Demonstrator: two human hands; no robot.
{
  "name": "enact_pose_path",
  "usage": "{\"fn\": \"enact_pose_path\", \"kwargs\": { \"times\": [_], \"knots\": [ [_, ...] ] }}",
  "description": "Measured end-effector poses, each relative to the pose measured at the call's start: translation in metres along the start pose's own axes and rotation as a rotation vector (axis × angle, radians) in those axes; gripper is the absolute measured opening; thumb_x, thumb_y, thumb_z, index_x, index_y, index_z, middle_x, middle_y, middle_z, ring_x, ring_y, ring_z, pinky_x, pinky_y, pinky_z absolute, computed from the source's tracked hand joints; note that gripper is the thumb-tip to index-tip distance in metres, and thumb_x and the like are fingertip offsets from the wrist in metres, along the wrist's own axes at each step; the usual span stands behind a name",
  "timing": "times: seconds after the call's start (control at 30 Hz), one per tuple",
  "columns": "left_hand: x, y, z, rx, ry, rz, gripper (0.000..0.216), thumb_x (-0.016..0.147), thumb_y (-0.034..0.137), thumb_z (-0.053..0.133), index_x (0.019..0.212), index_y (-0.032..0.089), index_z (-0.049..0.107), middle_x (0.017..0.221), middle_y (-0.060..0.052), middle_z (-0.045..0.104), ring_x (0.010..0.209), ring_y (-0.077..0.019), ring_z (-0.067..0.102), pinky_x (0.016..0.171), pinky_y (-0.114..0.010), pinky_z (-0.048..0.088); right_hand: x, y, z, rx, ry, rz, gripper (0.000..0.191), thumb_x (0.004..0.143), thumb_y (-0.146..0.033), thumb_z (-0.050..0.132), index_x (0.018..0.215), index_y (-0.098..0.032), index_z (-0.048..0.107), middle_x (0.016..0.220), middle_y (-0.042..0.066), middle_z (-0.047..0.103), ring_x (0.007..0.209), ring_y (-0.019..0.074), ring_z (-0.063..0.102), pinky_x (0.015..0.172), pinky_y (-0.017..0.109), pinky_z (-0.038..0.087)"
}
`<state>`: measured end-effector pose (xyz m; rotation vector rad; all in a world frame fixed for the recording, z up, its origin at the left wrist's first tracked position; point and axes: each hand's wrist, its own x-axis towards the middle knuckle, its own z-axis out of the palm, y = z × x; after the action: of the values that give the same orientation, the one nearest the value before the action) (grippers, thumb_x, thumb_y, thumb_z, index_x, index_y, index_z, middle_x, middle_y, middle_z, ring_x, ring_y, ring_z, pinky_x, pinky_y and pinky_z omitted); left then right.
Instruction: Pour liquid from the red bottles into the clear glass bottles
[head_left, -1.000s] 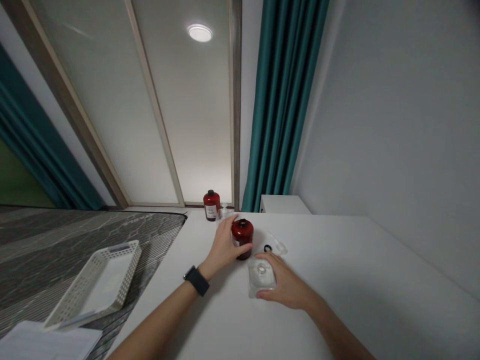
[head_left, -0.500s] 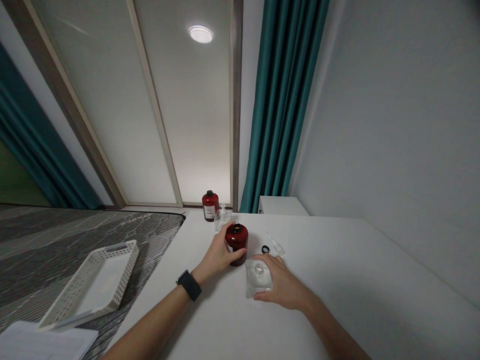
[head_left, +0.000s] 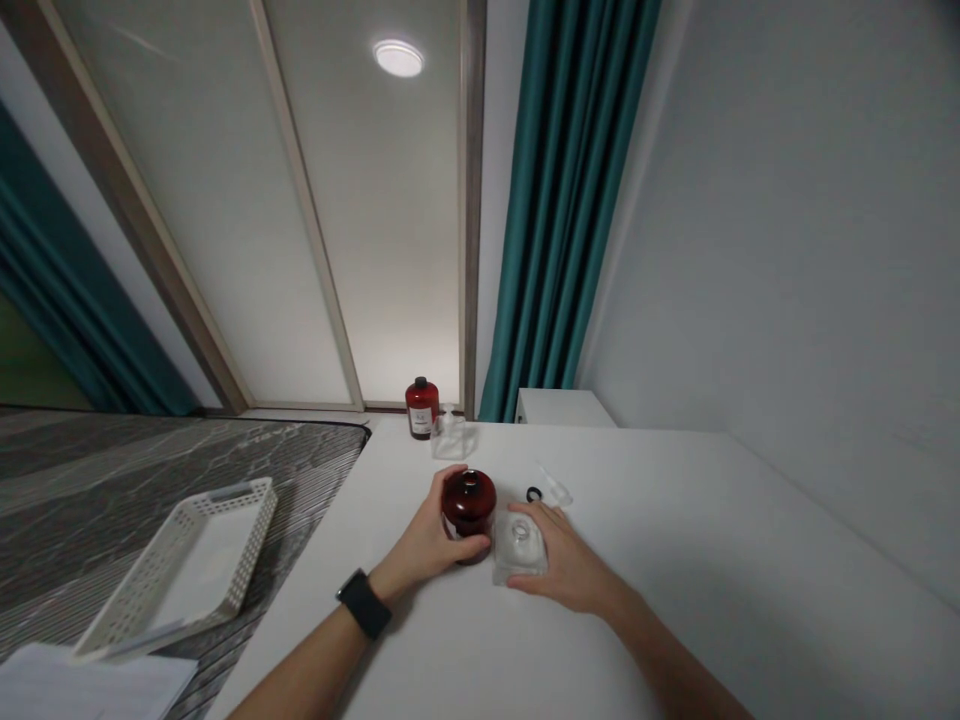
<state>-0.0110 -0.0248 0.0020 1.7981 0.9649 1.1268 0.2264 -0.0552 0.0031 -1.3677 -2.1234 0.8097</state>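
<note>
My left hand (head_left: 426,543) is wrapped round a dark red bottle (head_left: 469,501) with its neck open, standing on the white table (head_left: 675,560). A black watch sits on that wrist. Right beside the bottle, my right hand (head_left: 564,560) grips a clear square glass bottle (head_left: 518,543) that also stands on the table. A small black cap (head_left: 533,494) lies just behind my right hand, next to a clear plastic piece (head_left: 556,487).
A second dark red bottle (head_left: 421,407) with a black cap stands at the table's far edge, next to another clear glass container (head_left: 452,437). A white perforated basket (head_left: 187,565) lies on the grey patterned bed at left. White paper (head_left: 82,685) lies at the bottom left.
My left hand has drawn the red bottle nearer to me and up against the clear bottle. My right hand has stayed on the clear bottle.
</note>
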Motion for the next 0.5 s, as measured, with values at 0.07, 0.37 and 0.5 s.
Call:
{"fn": "enact_pose_path", "kwargs": {
  "times": [0.07, 0.37, 0.5],
  "knots": [
    [0.0, -0.002, 0.003, -0.042, 0.024, -0.009, 0.085, 0.066, 0.022, 0.083, 0.137, 0.021, 0.036, 0.133, -0.014, 0.057, 0.122, -0.0306, 0.059, 0.112, -0.051, 0.041, 0.0, 0.001, 0.001, 0.002, 0.026, 0.004, 0.081, 0.062, -0.029, 0.086, 0.136, -0.023, 0.052, 0.135, 0.011, 0.058, 0.127, 0.0342, 0.051, 0.111, 0.054, 0.035],
    [-0.004, 0.003, 0.011, -0.068, 0.044, 0.024, 0.08, 0.068, 0.029, 0.082, 0.137, 0.021, 0.041, 0.13, -0.012, 0.058, 0.12, -0.0301, 0.06, 0.108, -0.046, 0.046, 0.0, 0.002, -0.001, 0.181, 0.159, -0.069, 0.075, 0.063, -0.023, 0.083, 0.132, -0.023, 0.053, 0.126, 0.009, 0.058, 0.121, 0.03, 0.056, 0.108, 0.048, 0.043],
    [-0.006, 0.005, 0.013, -0.105, 0.043, 0.034, 0.082, 0.067, 0.027, 0.081, 0.137, 0.022, 0.039, 0.127, -0.011, 0.059, 0.116, -0.0293, 0.061, 0.106, -0.046, 0.048, -0.001, 0.004, 0.001, 0.342, 0.176, -0.047, 0.087, 0.064, -0.022, 0.083, 0.141, -0.025, 0.044, 0.138, 0.01, 0.051, 0.119, 0.0278, 0.057, 0.103, 0.043, 0.048]
  ]
}}
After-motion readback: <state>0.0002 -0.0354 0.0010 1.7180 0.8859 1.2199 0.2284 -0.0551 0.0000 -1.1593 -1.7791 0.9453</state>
